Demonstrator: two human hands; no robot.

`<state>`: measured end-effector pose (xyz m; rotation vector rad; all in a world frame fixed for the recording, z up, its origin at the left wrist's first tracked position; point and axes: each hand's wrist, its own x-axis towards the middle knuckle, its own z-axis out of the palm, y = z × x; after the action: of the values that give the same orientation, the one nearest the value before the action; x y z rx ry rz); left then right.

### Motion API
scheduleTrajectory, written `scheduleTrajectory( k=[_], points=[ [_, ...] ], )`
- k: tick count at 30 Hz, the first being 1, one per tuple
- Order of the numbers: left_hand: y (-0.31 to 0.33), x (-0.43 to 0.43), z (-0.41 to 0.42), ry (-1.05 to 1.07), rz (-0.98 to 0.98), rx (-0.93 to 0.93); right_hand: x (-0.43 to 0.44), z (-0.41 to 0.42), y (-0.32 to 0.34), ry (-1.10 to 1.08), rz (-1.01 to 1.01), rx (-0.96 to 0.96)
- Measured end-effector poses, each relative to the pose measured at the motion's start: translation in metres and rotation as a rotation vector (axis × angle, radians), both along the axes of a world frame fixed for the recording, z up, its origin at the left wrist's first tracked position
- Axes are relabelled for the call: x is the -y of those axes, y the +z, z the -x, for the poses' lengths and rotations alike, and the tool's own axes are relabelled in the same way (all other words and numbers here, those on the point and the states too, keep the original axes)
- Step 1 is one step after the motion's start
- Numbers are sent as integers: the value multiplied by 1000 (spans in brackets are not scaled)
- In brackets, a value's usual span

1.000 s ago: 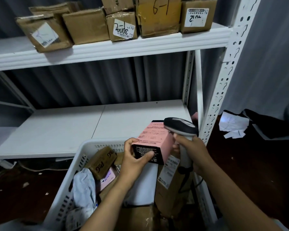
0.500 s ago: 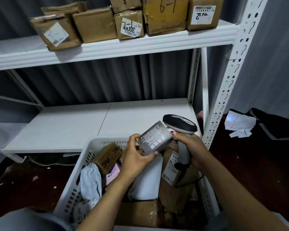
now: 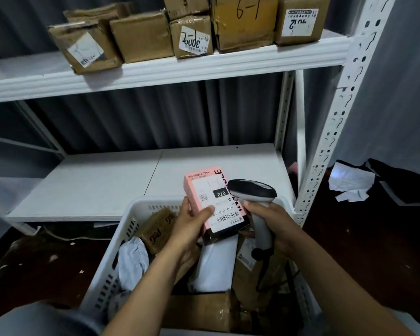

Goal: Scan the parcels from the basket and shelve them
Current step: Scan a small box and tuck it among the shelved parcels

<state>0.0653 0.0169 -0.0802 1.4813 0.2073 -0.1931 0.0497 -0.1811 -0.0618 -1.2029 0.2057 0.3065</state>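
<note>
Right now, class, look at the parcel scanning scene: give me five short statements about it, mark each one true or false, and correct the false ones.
1. The left hand holds a pink box. True.
2. The right hand holds a pen. False: it grips a barcode scanner.
3. The lower shelf is stacked with parcels. False: no parcels lie on the part in view.
4. Cardboard boxes sit on the upper shelf. True.
5. The white basket holds nothing. False: it holds parcels, including a brown P&G box.
</note>
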Motion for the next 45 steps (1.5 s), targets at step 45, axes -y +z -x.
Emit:
scheduleTrajectory(
  k=[45],
  points=[
    [7,-45,-18,219,193,-69,-4,9,34,80,491,197]
  ],
)
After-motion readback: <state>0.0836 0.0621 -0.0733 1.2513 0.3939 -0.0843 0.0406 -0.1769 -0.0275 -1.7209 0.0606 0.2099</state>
